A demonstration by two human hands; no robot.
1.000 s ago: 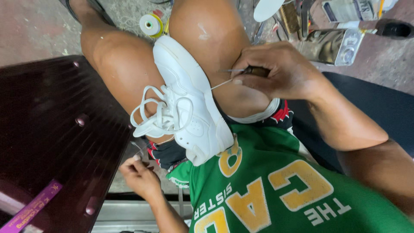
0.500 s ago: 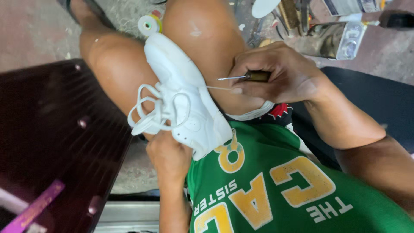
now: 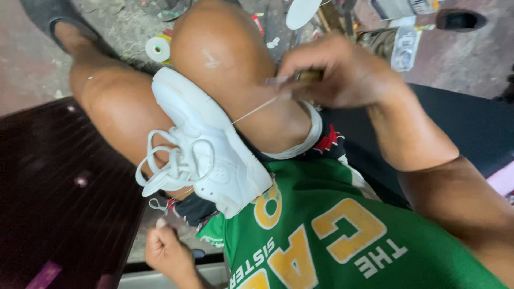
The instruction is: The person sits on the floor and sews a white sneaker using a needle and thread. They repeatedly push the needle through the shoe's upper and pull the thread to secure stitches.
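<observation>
A white sneaker [image 3: 206, 144] with loose white laces [image 3: 171, 166] is clamped sole-up between my bare knees. My right hand [image 3: 337, 72] is above the right knee, shut on a small wooden-handled awl [image 3: 289, 79]. A taut pale thread [image 3: 254, 111] runs from the awl down to the edge of the sneaker's sole. My left hand [image 3: 168, 251] is low in the picture, below the laces and apart from the shoe. It is closed in a fist with the thumb up, and a thin thread end [image 3: 158, 205] loops just above it.
A dark maroon ribbed surface [image 3: 59, 187] fills the left side. On the concrete floor beyond my knees lie a white roll of thread [image 3: 157, 49], a white insole [image 3: 301, 12] and cluttered tools [image 3: 396, 37]. A black seat cushion [image 3: 471, 123] is at the right.
My left hand has dropped from under the sneaker's heel down and away toward the bottom edge. My right hand has drawn the awl further from the shoe, and the thread is longer and taut.
</observation>
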